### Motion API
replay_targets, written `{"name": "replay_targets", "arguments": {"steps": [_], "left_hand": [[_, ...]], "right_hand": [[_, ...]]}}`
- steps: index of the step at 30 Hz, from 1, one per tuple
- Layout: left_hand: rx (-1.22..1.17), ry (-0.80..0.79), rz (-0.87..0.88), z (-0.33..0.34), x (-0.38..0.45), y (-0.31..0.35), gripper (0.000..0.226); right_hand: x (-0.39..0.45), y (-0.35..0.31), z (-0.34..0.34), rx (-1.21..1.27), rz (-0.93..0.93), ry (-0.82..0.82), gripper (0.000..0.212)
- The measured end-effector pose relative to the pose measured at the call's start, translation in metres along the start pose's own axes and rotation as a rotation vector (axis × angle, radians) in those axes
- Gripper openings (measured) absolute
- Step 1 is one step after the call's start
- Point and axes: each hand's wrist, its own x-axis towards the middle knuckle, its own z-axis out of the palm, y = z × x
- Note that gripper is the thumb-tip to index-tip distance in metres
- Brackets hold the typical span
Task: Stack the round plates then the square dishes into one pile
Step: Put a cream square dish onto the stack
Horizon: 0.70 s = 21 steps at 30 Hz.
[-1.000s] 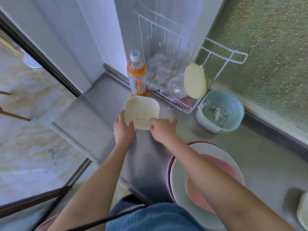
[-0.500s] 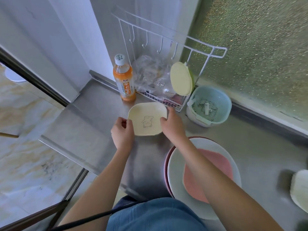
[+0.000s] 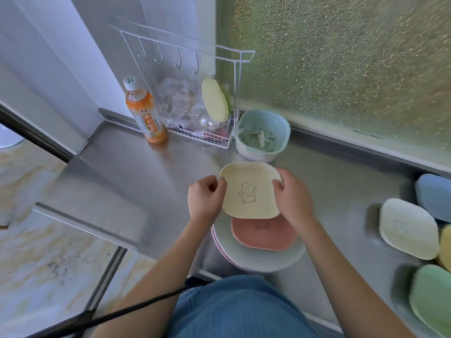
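Head view, looking down: a cream square dish [image 3: 250, 191] with a small bear outline was held between both hands above the steel worktop [image 3: 127, 172]. The left hand [image 3: 205, 198] was clenched on the dish's left edge, its fingers [image 3: 214, 185] curled over the rim. The right hand [image 3: 294, 198] was clamped on the right edge, thumb on the upper face, the remaining fingers hidden beneath. The dish was tilted slightly and overlapped the far edge of a pink square dish [image 3: 263, 236], which lay just below the fingers on a white round plate [image 3: 263, 261]. A pink round plate [image 3: 217, 242] was seen under the white one, only its left rim showing. Whether the cream dish touched the pink one could not be told.

Well to the right of the right fingers, more square dishes were noted on the worktop: a white one [image 3: 407, 228], a blue one [image 3: 434, 196], a green one [image 3: 432, 296] and a yellow one [image 3: 446, 245] mostly cut off by the frame edge.

Beyond the fingers a pale blue colander [image 3: 262, 132] was recorded, beside a white wire rack [image 3: 207, 132] that held a yellow-green plate [image 3: 214, 100] on edge. An orange drink bottle [image 3: 144, 113] stood upright left of the rack.
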Motion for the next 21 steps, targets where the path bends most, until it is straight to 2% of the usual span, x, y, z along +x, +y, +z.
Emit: {"name": "replay_targets", "arguments": {"steps": [6,10,16,19,21], "left_hand": [[0.176,-0.049,0.056,0.005,-0.037,0.003,0.047],[0.322,-0.074,0.084,0.007,-0.052,-0.001,0.048],[0.471,-0.038,0.028,0.016,-0.056,-0.003,0.042],[0.426,0.034,-0.013,0.017,-0.058,-0.006,0.039],[0.226,0.139,-0.110,0.013,-0.056,-0.012,0.024]], "right_hand": [[-0.032,0.033,0.002,-0.095,0.016,0.043,0.050],[-0.044,0.047,0.005,-0.211,-0.001,0.005,0.052],[-0.047,0.055,0.015,-0.189,0.016,0.018,0.053],[-0.045,0.059,0.014,-0.042,0.012,0.053,0.045],[-0.048,0.070,0.013,0.059,0.028,0.156,0.043]]}}
